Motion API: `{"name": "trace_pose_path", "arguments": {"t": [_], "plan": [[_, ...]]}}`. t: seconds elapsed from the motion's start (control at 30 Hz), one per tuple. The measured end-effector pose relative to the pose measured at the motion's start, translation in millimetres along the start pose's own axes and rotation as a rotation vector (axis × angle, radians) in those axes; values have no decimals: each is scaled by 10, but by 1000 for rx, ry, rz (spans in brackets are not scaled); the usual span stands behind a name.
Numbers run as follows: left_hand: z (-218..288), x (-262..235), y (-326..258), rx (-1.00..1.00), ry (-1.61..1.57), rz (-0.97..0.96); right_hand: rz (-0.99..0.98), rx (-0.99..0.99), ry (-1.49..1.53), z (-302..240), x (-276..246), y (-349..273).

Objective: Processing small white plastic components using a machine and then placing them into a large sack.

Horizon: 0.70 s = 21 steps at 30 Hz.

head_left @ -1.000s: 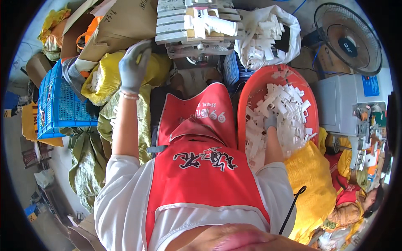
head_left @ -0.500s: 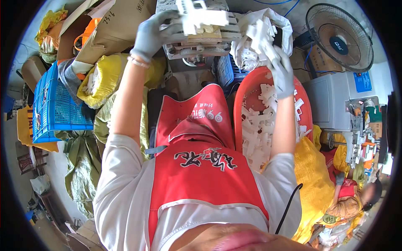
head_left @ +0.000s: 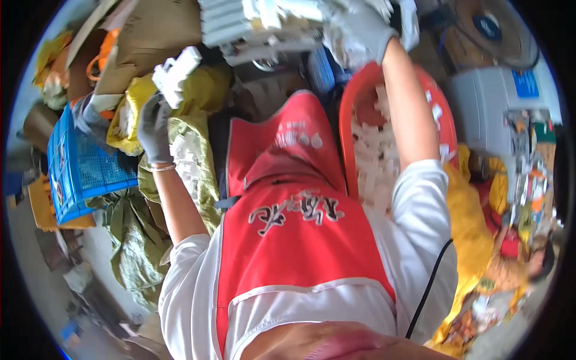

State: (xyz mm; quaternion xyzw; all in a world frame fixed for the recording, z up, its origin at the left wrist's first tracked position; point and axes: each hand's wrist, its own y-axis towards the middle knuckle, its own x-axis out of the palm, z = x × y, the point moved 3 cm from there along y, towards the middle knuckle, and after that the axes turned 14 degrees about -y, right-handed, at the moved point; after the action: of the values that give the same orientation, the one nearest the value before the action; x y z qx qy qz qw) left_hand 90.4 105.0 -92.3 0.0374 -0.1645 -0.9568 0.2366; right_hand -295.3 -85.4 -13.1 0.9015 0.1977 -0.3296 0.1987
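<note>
My gloved left hand point(head_left: 155, 129) is raised over the sacks on the left, its fingers closed on the lower end of a white pistol-shaped plastic piece point(head_left: 176, 77). At the top, my gloved right hand point(head_left: 363, 36) reaches to the right side of a grey metal machine point(head_left: 231, 27). Its fingers are blurred and partly hidden, so a hold cannot be made out. Another white plastic piece point(head_left: 294, 8) lies on the machine's bed, just left of that hand.
Below my right forearm stands a red tub point(head_left: 347, 138) of white plastic pieces. An open green sack point(head_left: 207, 180) with white pieces, a yellow sack point(head_left: 207, 90) and a blue crate point(head_left: 84, 195) are at left. A fan point(head_left: 492, 30) stands far right; a co-worker point(head_left: 510, 270) sits lower right.
My left hand has moved from the machine down and left, now carrying a white piece. My right hand has gone from above the tub up and left to the machine. The view has shifted slightly.
</note>
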Motion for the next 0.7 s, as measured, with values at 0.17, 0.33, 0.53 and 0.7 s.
{"name": "trace_pose_path", "arguments": {"t": [0.17, 0.33, 0.53, 0.7], "plan": [[41, -465, -383, -7, 428, 47, -31, 620, -46, 721, -254, -1022], [-625, -1181, -814, -269, 374, 183, -339, 799, -585, 2476, 209, -2774], [-755, -1354, -974, -305, 502, 181, -631, 991, -776, 2686, 798, -3454], [-685, -919, -810, -178, 710, -25, -411, 940, -902, 2633, 1190, -3114]]}}
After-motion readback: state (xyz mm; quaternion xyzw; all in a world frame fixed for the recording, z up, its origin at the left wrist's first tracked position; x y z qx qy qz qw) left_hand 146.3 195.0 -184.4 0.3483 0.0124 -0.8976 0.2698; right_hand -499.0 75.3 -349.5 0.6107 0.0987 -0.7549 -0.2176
